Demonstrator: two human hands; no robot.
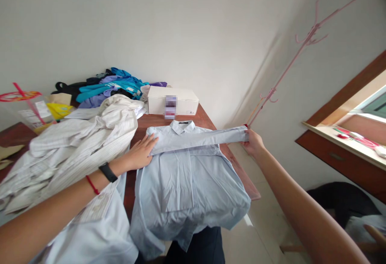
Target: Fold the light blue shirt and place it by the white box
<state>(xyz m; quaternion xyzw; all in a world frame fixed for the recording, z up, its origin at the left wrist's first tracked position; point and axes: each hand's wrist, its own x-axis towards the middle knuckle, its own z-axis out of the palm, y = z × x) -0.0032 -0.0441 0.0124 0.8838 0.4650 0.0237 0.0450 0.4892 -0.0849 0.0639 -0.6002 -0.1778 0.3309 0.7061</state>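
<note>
A light blue button-up shirt [211,179] lies spread on the wooden table, its collar toward the wall and its lower edge hanging over the near side. One sleeve is drawn straight across the upper part, and a folded strip of the same cloth lies down the middle. My left hand [141,151], with a black band on the wrist, rests with fingers stretched on the shirt's left shoulder. Off to the right, my right hand [253,140] grips the cuff end of the sleeve, holding it taut past the table's edge.
Left of the shirt is a heap of striped white clothing [90,143]. Behind it lie blue and black garments [117,85]. A white box [183,99] stands near the wall, a plastic cup [30,109] at far left. A pink coat rack [289,63] leans in view at right.
</note>
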